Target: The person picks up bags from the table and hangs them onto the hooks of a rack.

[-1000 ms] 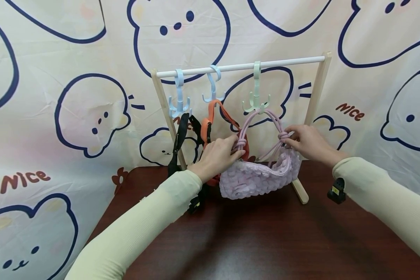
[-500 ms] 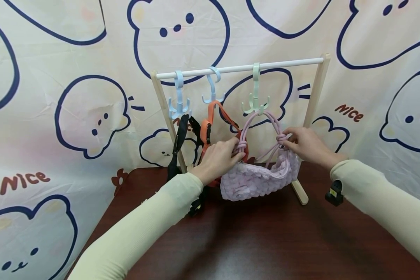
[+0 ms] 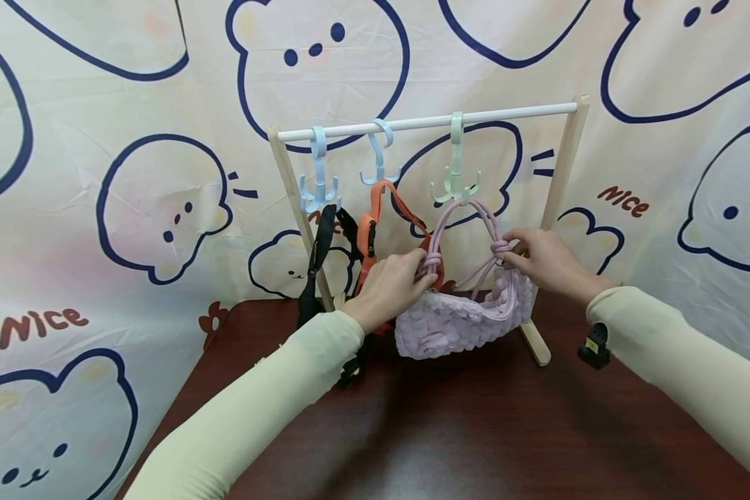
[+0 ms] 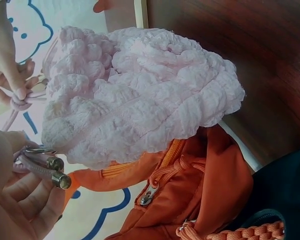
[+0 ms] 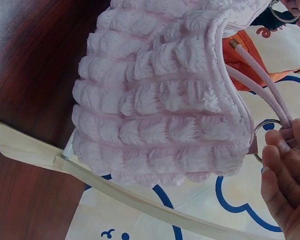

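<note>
A fluffy pale-pink shoulder bag (image 3: 456, 326) hangs by its looped pink cord handle (image 3: 439, 226) from the light-green hook (image 3: 455, 170). My left hand (image 3: 390, 283) pinches the knotted cord at the handle's left end. In the left wrist view, metal cord tips (image 4: 61, 180) stick out beside its fingers. At the other end, my right hand (image 3: 546, 260) pinches the right knot between thumb and fingers. A metal ring (image 5: 262, 140) joins the cord to the bag just beside those fingers. The bag's zipped top faces up, and its underside is close over the table.
The wooden rack (image 3: 565, 167) with a white rail (image 3: 512, 111) stands on the dark table (image 3: 475, 430). Two blue hooks (image 3: 320, 173) hang to the left. An orange bag (image 4: 215, 180) and a black strap (image 3: 319, 264) hang beside the pink one. A printed cloth is behind.
My right hand has drawn slightly left with its knot, bringing the handle ends a little closer together. The bag has narrowed slightly; my left hand has barely moved.
</note>
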Demonstrator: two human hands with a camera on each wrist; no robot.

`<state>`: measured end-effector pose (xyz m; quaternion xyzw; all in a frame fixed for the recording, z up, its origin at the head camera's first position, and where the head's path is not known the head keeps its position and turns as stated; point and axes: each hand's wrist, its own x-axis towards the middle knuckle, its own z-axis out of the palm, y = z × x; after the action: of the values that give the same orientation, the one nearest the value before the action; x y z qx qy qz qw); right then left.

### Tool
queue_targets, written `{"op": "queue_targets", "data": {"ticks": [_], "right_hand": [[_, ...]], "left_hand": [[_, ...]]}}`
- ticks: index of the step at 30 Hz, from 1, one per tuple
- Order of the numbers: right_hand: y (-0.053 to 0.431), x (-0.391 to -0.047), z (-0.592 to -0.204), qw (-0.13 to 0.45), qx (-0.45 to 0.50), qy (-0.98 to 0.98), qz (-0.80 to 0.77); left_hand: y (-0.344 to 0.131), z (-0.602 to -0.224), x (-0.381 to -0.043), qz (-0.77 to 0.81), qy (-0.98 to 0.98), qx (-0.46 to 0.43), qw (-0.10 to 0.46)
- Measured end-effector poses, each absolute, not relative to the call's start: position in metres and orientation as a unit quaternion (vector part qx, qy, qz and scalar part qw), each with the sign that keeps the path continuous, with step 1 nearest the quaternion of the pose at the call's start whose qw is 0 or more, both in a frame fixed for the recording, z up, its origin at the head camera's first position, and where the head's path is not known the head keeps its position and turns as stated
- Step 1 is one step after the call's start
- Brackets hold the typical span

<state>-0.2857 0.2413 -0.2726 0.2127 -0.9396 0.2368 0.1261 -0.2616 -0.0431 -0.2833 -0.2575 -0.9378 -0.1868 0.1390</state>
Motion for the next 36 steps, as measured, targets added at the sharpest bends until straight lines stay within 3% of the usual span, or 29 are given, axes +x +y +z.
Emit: {"op": "queue_targets", "data": {"ticks": [36], "right_hand": [[0.2414,-0.2869,-0.2705,0.139,0.221,-0.94,0.219]], "left_hand": [[-0.0473,-0.2835,-0.2604,-0.178,-0.94,-0.249,0.153]]}}
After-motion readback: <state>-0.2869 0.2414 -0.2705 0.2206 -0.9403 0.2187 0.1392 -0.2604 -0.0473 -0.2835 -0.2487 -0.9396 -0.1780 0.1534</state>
